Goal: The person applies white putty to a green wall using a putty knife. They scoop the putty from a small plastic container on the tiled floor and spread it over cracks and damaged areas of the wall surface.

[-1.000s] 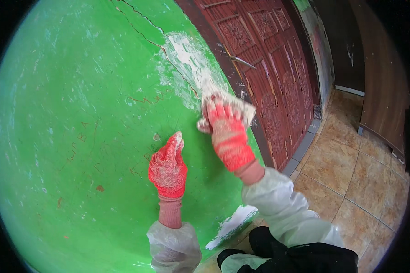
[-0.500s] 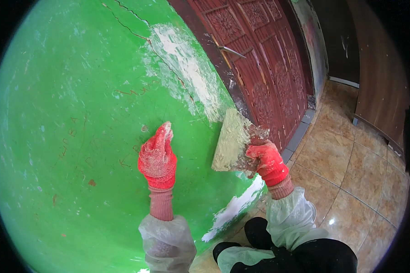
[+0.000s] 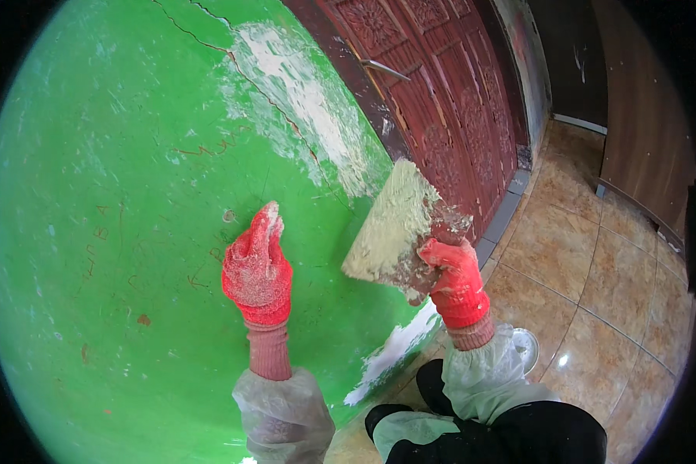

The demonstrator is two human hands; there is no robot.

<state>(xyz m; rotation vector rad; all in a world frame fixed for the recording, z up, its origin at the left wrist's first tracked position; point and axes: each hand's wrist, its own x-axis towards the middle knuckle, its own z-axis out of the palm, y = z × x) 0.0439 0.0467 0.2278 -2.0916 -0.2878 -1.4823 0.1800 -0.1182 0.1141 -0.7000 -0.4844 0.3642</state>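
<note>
My right hand (image 3: 456, 284), in a red work glove, is closed round a wide putty knife (image 3: 394, 224). A thick layer of pale putty covers most of its blade, which is tilted in front of the green wall (image 3: 155, 348) beside the door frame. My left hand (image 3: 257, 271), also red-gloved and dusted white, is up in front of the wall, left of the knife. Its fingers are drawn together, pointing upward, with white on the tips; whatever they may hold is hidden. Above the hands, a white putty patch (image 3: 309, 93) lies beside a long crack (image 3: 267, 97).
A carved reddish-brown door (image 3: 433, 100) with a lever handle (image 3: 385, 69) stands at the upper right. Another white patch (image 3: 394, 352) runs low on the wall. Tan floor tiles (image 3: 557, 247) lie at right, with a round white container (image 3: 527, 348) partly behind my right sleeve. A brown panel (image 3: 646, 116) stands beyond.
The view has shifted slightly, and the wall and door appear further left and up. The putty knife has turned a little, its blade leaning more. The round white container has come into sight.
</note>
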